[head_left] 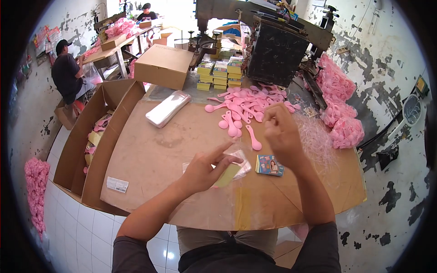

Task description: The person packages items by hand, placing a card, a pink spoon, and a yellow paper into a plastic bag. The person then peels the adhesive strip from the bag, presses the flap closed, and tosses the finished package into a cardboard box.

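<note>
My left hand [207, 167] is over the cardboard-covered table, fingers closed on a yellow-green card [226, 176] that seems to be in a clear plastic bag. Clear bags [244, 164] lie beside it. My right hand [278, 129] is raised beyond a small stack of printed cards [269, 165], its fingers curled; whatever they hold, if anything, cannot be made out. One pink spoon [253, 138] lies just left of my right hand, and a heap of pink spoons [246, 103] spreads behind both hands.
A stack of clear bags [168, 109] lies at the left. Open cardboard boxes [111, 136] flank the table. Yellow card stacks [221, 73] and a black machine box [276, 51] stand behind. Bundled pink items [339, 104] are at the right. Two people sit at the far left tables.
</note>
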Demonstrator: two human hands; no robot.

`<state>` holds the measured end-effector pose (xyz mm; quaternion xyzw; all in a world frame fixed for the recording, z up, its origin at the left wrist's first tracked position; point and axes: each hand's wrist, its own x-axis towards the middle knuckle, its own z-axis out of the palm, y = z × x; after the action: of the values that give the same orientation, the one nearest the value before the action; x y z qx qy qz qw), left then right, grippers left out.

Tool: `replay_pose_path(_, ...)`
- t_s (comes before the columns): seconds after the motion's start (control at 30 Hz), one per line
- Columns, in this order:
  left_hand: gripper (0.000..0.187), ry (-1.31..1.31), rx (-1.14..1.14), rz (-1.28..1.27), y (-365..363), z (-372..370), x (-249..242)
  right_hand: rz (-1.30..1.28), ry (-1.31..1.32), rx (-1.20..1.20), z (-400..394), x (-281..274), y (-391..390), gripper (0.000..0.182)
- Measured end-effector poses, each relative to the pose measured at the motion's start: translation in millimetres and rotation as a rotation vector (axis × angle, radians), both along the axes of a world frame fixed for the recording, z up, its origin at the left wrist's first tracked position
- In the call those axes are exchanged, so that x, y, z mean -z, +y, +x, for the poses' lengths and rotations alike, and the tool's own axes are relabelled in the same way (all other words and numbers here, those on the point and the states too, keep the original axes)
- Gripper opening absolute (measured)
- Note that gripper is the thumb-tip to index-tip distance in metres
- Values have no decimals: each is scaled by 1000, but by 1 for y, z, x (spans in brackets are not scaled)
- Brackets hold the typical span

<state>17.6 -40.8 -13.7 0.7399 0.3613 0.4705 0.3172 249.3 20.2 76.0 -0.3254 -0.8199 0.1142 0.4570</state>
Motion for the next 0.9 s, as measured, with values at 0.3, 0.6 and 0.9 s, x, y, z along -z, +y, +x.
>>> replay_pose_path(0.3, 52, 1, -39, 7, -6, 3, -7, 451, -281, 18, -15, 21, -35, 26)
replay_pose_path(0.6, 51, 113, -79, 54, -9, 4, -7, 427, -217, 36, -26, 31, -25, 18)
replay_pose_path(0.9, 48, -403, 92, -222, 3, -1, -2, -577, 543, -86, 204, 24, 65, 24)
